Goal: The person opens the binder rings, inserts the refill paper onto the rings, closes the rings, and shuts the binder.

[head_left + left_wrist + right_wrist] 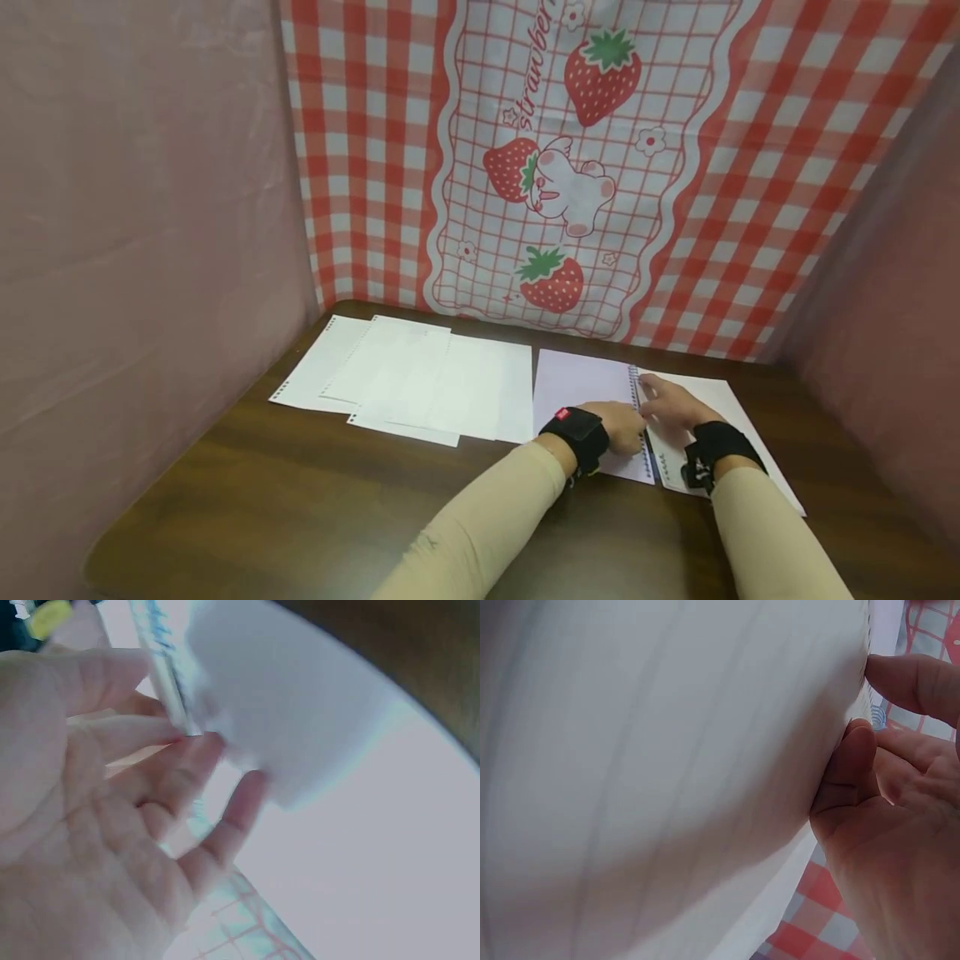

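Observation:
A spiral notebook with a lavender page (585, 377) lies open on the table, its coil binding (633, 379) running down the middle. Right of the coil is a white sheet (750, 446), which shows faint lines in the right wrist view. My left hand (618, 425) reaches over the lavender page, with thumb and fingers bent closely at the binding. From the other side, my right hand (671, 404) holds the sheet's edge beside the coil. In the right wrist view its fingertips (855, 754) press at that edge. The left fingers partly hide the binding.
Several loose white sheets (420, 379) with punched edges overlap left of the notebook. They lie on a dark wooden table (300, 500). Behind hangs a red checked cloth (360, 167) with strawberries. Pinkish cloth walls (150, 208) stand at both sides.

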`<control>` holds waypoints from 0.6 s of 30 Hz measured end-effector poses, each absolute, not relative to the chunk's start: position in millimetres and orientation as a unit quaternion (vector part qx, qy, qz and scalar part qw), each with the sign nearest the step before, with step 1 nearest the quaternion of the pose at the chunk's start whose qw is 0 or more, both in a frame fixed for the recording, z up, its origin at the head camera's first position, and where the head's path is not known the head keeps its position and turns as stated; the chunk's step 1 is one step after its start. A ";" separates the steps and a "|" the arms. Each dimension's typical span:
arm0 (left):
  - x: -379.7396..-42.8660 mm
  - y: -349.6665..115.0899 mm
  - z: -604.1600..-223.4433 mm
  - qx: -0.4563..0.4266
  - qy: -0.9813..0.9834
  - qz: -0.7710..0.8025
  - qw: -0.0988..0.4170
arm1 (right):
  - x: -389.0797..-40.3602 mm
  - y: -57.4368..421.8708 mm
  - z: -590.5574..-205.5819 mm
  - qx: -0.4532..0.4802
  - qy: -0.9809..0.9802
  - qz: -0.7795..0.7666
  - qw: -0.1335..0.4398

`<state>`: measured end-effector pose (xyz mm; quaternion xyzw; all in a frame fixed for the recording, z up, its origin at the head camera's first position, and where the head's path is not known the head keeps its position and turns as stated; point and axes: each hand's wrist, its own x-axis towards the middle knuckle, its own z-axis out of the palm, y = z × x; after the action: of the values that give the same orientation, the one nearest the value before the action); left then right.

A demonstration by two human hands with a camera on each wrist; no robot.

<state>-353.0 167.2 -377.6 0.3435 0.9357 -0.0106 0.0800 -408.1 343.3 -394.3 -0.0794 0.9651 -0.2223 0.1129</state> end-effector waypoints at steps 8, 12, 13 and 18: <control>-395.4 176.5 -415.6 0.276 0.961 -0.027 0.004 | -409.5 339.2 -397.0 -0.076 0.963 -0.230 0.115; -400.7 176.1 -423.1 0.286 0.956 -0.055 -0.019 | -408.7 338.1 -399.8 -0.078 0.963 -0.236 0.108; -401.0 176.5 -423.2 0.290 0.955 -0.055 -0.023 | -408.2 338.6 -400.5 -0.080 0.963 -0.237 0.104; -402.0 183.9 -419.9 0.305 0.951 -0.051 -0.031 | -404.7 344.5 -400.5 -0.068 0.960 -0.251 0.103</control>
<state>-402.0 183.9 -419.9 0.3046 0.9506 -0.0506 -0.0313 -404.7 344.5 -400.5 -0.0680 0.9601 -0.2511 0.1031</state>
